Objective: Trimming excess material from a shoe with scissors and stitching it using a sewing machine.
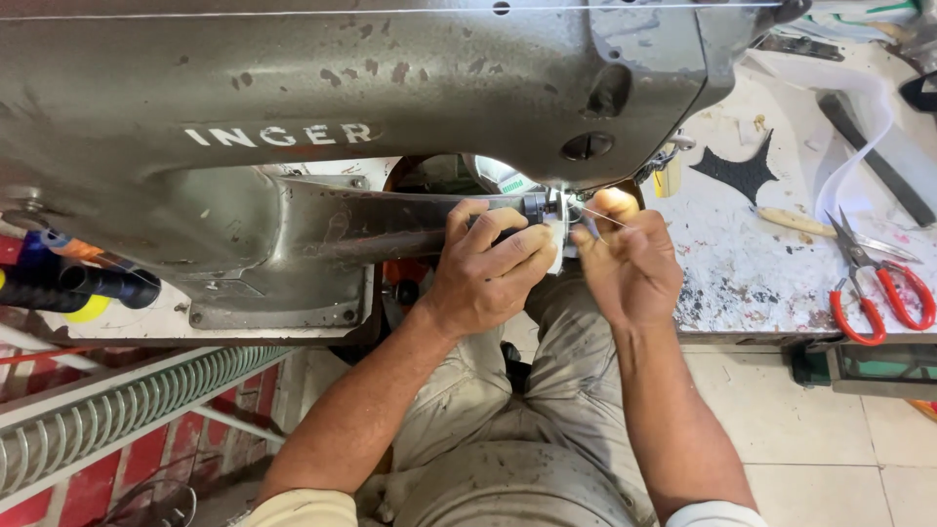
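The left hand (485,275) is closed around the end of the sewing machine's narrow arm (390,226), fingers curled over the top and gripping the dark fitting at its tip. The right hand (628,262) is just beside it, fingertips pinched together on a thin pale thread (607,219) that runs off toward the upper right. A small white piece (555,244) sits between the two hands, pressed against the arm's tip (what it is cannot be told at this size).

The grey sewing machine (322,88) fills the upper frame, its paint chipped and spotted. The work sits directly below the machine's head, in the gap under its overhang.

On the stained white table (742,283) to the right lie red-handled scissors (878,283), well apart from the hands, a wooden-handled tool (795,221) and a black star-like scrap (740,172). At far left, dark spools (68,281) rest near the machine's base. The person's knees in soiled beige trousers (527,439) are beneath the table edge.
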